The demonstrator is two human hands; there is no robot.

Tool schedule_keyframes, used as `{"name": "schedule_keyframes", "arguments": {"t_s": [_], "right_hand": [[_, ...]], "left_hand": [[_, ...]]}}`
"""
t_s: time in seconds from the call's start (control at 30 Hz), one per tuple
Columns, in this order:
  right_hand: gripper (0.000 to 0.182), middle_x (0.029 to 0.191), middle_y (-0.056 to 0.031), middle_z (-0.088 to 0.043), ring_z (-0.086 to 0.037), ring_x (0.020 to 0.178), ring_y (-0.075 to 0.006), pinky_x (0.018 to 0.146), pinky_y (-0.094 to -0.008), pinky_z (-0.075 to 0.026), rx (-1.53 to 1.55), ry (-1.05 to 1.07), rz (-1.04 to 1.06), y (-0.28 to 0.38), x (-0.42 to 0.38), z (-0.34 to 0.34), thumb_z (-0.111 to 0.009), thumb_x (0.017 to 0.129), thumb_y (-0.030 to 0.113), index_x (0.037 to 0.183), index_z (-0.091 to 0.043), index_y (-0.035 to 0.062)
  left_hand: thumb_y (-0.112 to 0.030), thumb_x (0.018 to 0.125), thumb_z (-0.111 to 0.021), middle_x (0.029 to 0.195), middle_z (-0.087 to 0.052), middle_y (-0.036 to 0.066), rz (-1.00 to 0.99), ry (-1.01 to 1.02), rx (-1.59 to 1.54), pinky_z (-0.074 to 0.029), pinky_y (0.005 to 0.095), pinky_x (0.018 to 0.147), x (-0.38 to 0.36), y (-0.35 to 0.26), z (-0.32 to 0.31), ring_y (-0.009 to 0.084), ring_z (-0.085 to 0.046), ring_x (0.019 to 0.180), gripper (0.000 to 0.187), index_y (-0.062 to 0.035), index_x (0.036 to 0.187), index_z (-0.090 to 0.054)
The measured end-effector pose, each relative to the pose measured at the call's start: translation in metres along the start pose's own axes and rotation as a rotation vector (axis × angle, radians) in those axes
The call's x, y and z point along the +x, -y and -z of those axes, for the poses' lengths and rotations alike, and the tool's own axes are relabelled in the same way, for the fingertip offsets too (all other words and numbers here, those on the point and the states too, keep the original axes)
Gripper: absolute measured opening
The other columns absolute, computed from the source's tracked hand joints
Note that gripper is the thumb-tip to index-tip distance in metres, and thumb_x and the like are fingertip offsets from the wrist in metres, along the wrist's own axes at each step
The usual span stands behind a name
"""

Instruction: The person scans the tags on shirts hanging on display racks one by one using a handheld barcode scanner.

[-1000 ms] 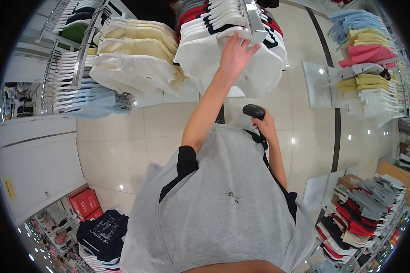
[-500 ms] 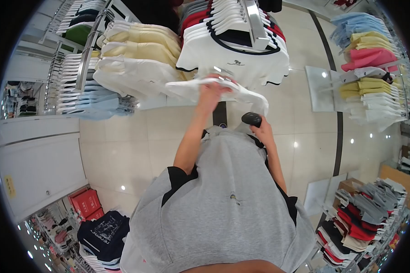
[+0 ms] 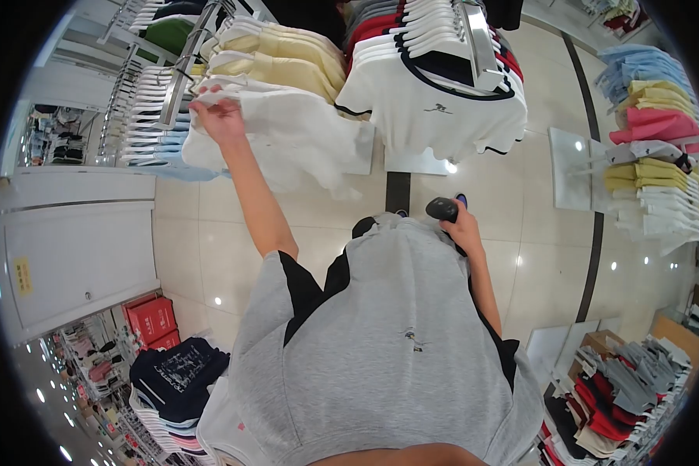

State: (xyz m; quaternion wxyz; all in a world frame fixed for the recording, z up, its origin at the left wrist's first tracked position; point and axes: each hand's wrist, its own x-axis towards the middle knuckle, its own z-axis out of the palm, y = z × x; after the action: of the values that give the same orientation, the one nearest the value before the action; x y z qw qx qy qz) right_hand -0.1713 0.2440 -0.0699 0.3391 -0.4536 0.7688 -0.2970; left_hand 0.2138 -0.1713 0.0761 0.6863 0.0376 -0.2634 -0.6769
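My left hand point(image 3: 220, 118) is up at the rack on the left, its fingers closed around the top of a white hanger, which they partly cover. From it hangs a white garment point(image 3: 287, 128), its lower edge blurred, in front of the pale yellow shirts point(image 3: 283, 74). In my right hand point(image 3: 464, 230), held low before my body, is a black handheld scanner point(image 3: 442, 208). White T-shirts with black trim point(image 3: 450, 116) hang just to the right of the white garment.
A metal display arm point(image 3: 483, 48) juts out above the white T-shirts. Light blue garments point(image 3: 179, 167) hang at the left. More clothes racks point(image 3: 660, 155) line the right side. Red boxes point(image 3: 151, 318) and a navy shirt point(image 3: 180, 373) are at lower left, beyond the white cabinet point(image 3: 81, 260).
My left hand has carried the white garment on its hanger leftward, from in front of the white T-shirts to the rack. The scanner has come away from the garment, still in my right hand.
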Motion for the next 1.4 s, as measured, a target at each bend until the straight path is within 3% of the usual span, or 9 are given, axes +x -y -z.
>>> {"name": "schedule_keyframes", "arguments": {"t_s": [0.37, 0.57, 0.63, 0.7, 0.87, 1.07, 1.13, 1.2, 1.4], "right_hand": [[0.062, 0.102, -0.0246, -0.066, -0.063, 0.098, -0.0408, 0.083, -0.0433, -0.05, 0.024, 0.02, -0.016, -0.006, 0.005, -0.003, -0.071, 0.071, 0.021, 0.126, -0.05, 0.003], [0.057, 0.099, -0.0238, -0.066, -0.063, 0.096, -0.04, 0.081, -0.0426, -0.05, 0.054, -0.043, -0.031, -0.011, 0.011, -0.007, -0.071, 0.071, 0.019, 0.122, -0.053, 0.0013], [0.053, 0.097, -0.0233, -0.066, -0.064, 0.095, -0.0395, 0.081, -0.0417, -0.05, 0.065, -0.083, -0.054, -0.016, 0.013, -0.011, -0.072, 0.071, 0.018, 0.118, -0.055, 0.0], [0.036, 0.091, -0.0144, -0.069, -0.067, 0.08, -0.0243, 0.072, -0.0363, -0.052, 0.131, -0.179, 0.092, -0.023, 0.018, -0.012, -0.071, 0.075, 0.016, 0.106, -0.062, 0.0003], [0.019, 0.08, -0.0077, -0.065, -0.063, 0.062, -0.0146, 0.054, -0.0298, -0.051, 0.818, -0.207, -0.019, 0.025, 0.067, 0.07, -0.069, 0.082, 0.016, 0.095, -0.063, 0.0035], [0.037, 0.101, -0.014, -0.064, -0.065, 0.085, -0.0235, 0.076, -0.0354, -0.051, 1.349, -0.308, 0.101, 0.107, 0.168, 0.216, -0.055, 0.095, 0.038, 0.104, -0.061, 0.0021], [0.043, 0.103, -0.0125, -0.065, -0.063, 0.088, -0.0215, 0.077, -0.0311, -0.049, 1.239, -0.32, 0.189, 0.1, 0.224, 0.226, -0.056, 0.093, 0.04, 0.11, -0.061, 0.0016], [0.045, 0.101, -0.0091, -0.066, -0.061, 0.092, -0.018, 0.081, -0.0274, -0.047, 0.98, -0.231, 0.1, 0.098, 0.254, 0.23, -0.059, 0.09, 0.042, 0.111, -0.063, 0.0024], [0.038, 0.098, -0.0032, -0.065, -0.056, 0.092, -0.012, 0.083, -0.0242, -0.04, 0.705, -0.106, 0.187, 0.155, 0.221, 0.196, -0.068, 0.079, 0.028, 0.107, -0.066, 0.0029]], "left_hand": [[-0.044, 0.081, -0.066, 0.101, -0.058, 0.002, -0.007, -0.066, -0.206, -0.058, 0.0316, 0.082, 0.019, 0.004, 0.047, 0.0168, -0.058, 0.096, 0.048, -0.0037, 0.104, -0.055], [-0.021, 0.093, -0.062, 0.102, -0.056, 0.01, -0.249, -0.547, 0.514, -0.052, 0.0356, 0.079, -0.013, 0.045, 0.031, 0.0213, -0.057, 0.092, 0.023, -0.0019, 0.101, -0.054], [-0.012, 0.091, -0.058, 0.101, -0.055, 0.012, -0.727, -0.756, 1.289, -0.049, 0.0339, 0.08, -0.035, 0.074, 0.026, 0.0235, -0.055, 0.092, 0.014, -0.0007, 0.099, -0.053], [-0.009, 0.09, -0.059, 0.102, -0.057, 0.012, -0.463, -0.417, 1.511, -0.046, 0.034, 0.086, -0.061, 0.109, -0.013, 0.0257, -0.056, 0.096, 0.016, 0.0, 0.102, -0.054], [-0.016, 0.091, -0.057, 0.105, -0.064, 0.016, -0.402, 0.48, 1.595, -0.046, 0.0355, 0.09, -0.041, 0.203, -0.112, 0.0293, -0.06, 0.102, 0.027, 0.0002, 0.112, -0.059], [-0.03, 0.094, -0.045, 0.136, -0.05, 0.018, -0.275, 0.612, 1.802, -0.035, 0.0547, 0.102, 0.029, 0.331, -0.123, 0.0338, -0.046, 0.126, 0.042, -0.0067, 0.129, -0.052], [-0.033, 0.095, -0.041, 0.143, -0.045, 0.016, -0.286, 0.708, 2.056, -0.031, 0.0607, 0.104, 0.031, 0.345, -0.124, 0.0323, -0.04, 0.133, 0.047, -0.0088, 0.134, -0.047], [-0.035, 0.095, -0.037, 0.151, -0.035, 0.011, 0.03, 0.563, 1.826, -0.023, 0.0687, 0.104, 0.018, 0.334, -0.137, 0.03, -0.029, 0.141, 0.053, -0.0112, 0.142, -0.039], [-0.031, 0.093, -0.038, 0.15, -0.036, 0.01, 0.124, 0.705, 1.879, -0.023, 0.0659, 0.105, -0.028, 0.295, -0.142, 0.0321, -0.032, 0.138, 0.053, -0.011, 0.142, -0.039]]}}
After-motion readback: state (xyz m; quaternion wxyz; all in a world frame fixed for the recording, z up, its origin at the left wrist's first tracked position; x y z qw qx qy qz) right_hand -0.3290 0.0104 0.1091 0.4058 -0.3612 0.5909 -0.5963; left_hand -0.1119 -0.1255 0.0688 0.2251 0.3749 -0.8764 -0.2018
